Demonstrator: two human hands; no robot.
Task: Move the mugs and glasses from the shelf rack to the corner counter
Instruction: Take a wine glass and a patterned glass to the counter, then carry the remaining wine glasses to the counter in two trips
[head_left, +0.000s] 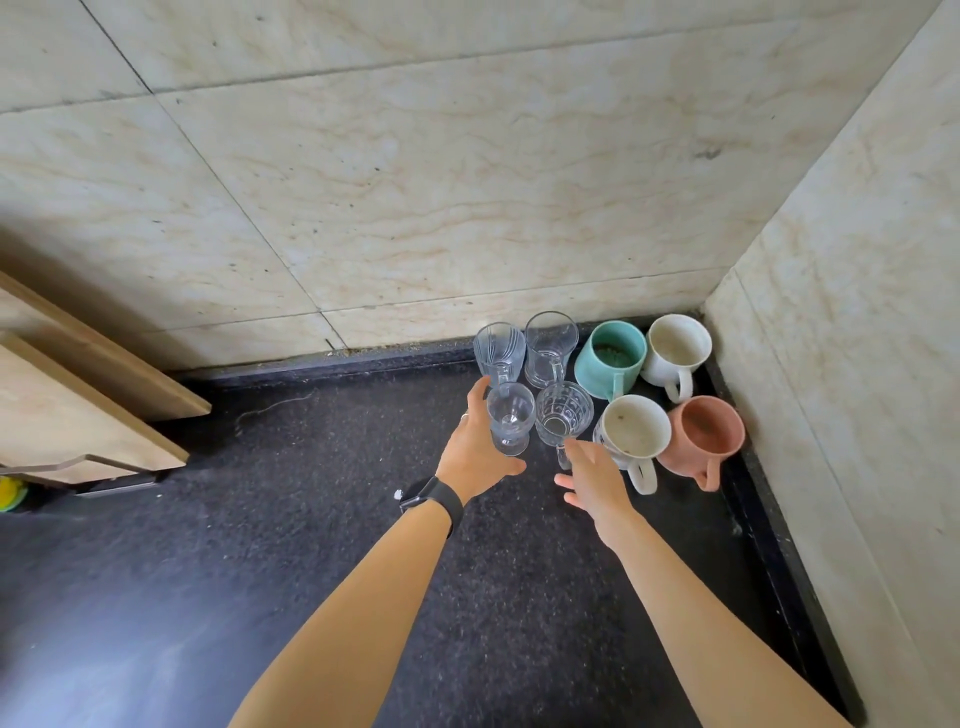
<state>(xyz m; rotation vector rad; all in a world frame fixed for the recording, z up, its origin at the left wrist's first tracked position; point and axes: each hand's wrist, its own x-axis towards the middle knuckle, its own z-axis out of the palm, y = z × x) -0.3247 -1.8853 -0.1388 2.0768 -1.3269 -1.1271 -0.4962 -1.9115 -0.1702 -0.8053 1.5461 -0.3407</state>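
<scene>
In the corner of the dark stone counter (311, 519) stand several mugs and glasses. A striped glass (498, 351) and a clear glass mug (550, 345) are at the back, beside a teal mug (613, 358) and a white mug (678, 351). In front are a second white mug (631, 428) and a pink mug (704, 434). My left hand (470, 452) is wrapped around a small footed glass (511, 418) resting on the counter. My right hand (597, 483), fingers spread, touches the handle of a patterned glass mug (563, 415).
Marble-tiled walls close the corner at the back and on the right. A wooden board (93, 379) leans at the left edge, with a yellow-green item (10, 493) below it. A raised black lip (769, 519) runs along the right wall.
</scene>
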